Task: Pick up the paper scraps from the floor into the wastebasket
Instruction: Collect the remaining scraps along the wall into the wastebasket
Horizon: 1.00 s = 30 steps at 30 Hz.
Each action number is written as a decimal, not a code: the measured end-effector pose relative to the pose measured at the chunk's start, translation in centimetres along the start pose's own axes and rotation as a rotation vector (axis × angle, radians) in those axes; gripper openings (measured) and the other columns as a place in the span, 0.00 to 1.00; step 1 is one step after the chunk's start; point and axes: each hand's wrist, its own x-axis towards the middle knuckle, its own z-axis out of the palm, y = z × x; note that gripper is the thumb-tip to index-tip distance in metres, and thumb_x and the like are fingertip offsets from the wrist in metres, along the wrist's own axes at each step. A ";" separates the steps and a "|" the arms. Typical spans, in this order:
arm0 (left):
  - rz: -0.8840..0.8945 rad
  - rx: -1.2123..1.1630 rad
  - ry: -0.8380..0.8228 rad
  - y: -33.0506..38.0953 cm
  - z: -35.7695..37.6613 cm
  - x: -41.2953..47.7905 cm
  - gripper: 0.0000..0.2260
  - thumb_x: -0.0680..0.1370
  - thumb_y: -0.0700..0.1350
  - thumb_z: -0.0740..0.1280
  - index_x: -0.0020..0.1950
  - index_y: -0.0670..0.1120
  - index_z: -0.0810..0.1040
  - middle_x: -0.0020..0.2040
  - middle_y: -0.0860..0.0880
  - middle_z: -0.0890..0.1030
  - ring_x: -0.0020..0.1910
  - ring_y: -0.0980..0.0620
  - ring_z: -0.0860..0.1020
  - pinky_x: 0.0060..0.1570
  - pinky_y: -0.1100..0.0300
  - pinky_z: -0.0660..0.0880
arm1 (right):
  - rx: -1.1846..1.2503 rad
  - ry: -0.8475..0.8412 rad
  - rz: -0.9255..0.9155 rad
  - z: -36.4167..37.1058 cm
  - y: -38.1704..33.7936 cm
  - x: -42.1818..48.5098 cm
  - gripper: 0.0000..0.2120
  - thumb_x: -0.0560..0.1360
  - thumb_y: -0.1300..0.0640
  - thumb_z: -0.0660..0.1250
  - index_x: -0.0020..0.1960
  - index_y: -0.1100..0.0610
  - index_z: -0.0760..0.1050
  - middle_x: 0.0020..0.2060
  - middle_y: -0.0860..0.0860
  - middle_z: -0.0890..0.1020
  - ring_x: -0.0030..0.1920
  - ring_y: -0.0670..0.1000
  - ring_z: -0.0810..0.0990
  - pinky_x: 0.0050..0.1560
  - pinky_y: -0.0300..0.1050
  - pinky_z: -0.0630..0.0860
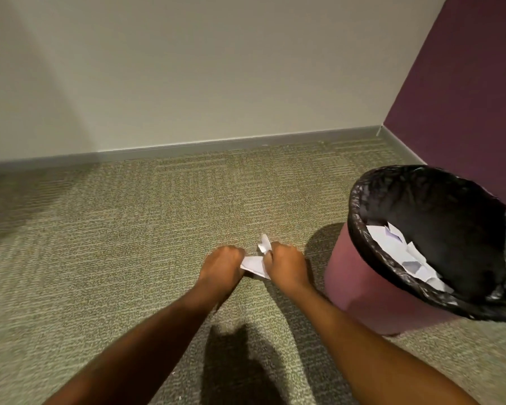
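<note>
The left hand [221, 266] reaches down to the carpeted floor [105, 244], its fingers curled under into a loose fist; they close on the left edge of a white paper scrap [253, 263], though the exact grip is hidden beneath the knuckles. That scrap lies low over the carpet between the two hands, touching both. Just to its right, the right hand [285, 267] is also curled shut, pinching the scrap's other edge, and a second, smaller crumpled bit of paper [265, 244] sticks up from the top of its fingers. Both bare forearms stretch forward from the bottom of the view, and their dark shadows fall on the carpet beneath and between them.

To the right of the right hand, near but apart from it, stands the pink wastebasket [360, 285], lined with a black plastic bag [433, 182] folded over its rim. More white paper pieces [403, 252] lie inside it. Beyond the hands, a grey baseboard [216, 144] runs along a pale wall [187, 68], meeting a purple wall [465, 83] behind the wastebasket.
</note>
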 end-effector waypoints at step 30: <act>-0.168 -1.371 0.048 9.5 -17.8 -2.8 0.16 0.85 0.36 0.59 0.66 0.44 0.83 0.52 0.43 0.88 0.37 0.52 0.83 0.28 0.61 0.74 | 1.332 0.118 0.220 -16.8 -6.6 -5.2 0.14 0.84 0.58 0.68 0.69 0.53 0.81 0.57 0.53 0.88 0.52 0.55 0.89 0.44 0.47 0.87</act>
